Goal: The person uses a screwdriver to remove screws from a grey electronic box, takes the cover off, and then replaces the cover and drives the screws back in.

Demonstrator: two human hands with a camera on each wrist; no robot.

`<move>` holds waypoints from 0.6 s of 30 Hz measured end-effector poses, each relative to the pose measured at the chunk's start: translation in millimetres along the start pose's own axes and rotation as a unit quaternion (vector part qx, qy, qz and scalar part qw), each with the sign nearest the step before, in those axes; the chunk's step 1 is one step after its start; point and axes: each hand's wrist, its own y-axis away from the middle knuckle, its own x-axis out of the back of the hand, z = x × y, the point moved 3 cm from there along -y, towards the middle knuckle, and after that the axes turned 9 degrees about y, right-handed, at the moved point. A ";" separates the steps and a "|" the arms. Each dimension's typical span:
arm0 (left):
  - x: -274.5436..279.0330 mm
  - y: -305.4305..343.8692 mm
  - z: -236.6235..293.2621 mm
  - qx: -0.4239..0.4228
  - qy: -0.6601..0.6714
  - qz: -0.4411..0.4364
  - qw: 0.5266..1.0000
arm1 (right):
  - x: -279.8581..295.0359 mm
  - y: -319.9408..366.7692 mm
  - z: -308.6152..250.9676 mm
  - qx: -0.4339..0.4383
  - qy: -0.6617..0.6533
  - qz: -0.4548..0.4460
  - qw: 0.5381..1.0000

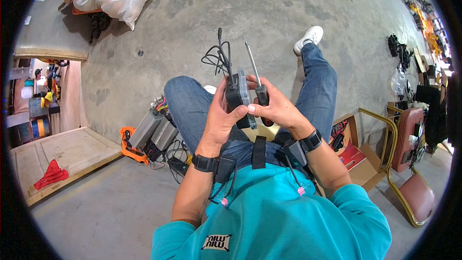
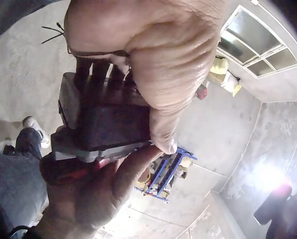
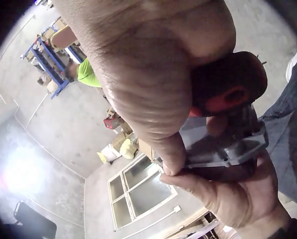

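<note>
l hand (image 1: pixel 217 121) curled round the grey box (image 1: pixel 239 95) over the lap, r hand (image 1: pixel 279 110) thumb on its near edge w/ screwdriver (image 1: pixel 259 86) clamped in curled fingers; prob best to brace the grey box firm & hold the blade off the wires (image 1: pixel 216 58) at far end.

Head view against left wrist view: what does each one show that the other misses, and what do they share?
Only the head view: the screwdriver with its metal shaft pointing up, black cables rising above the hands, grey metal units on the floor, a chair. Only the left wrist view: a window and a blue rack far off. Both: the left hand and right hand gripping the small black and grey box, the right also holding the screwdriver's handle.
</note>
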 end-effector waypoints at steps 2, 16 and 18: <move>0.7 0.6 -1.1 -0.003 -0.005 0.007 1.000 | -0.3 -0.9 0.9 0.021 -0.016 0.005 1.000; -13.0 0.1 12.5 -0.012 -0.042 0.003 0.999 | 2.3 -4.8 5.7 0.028 -0.019 -0.007 0.999; -13.7 0.3 10.6 -0.011 -0.040 0.005 0.999 | 1.0 -4.3 6.4 0.034 -0.011 -0.001 0.999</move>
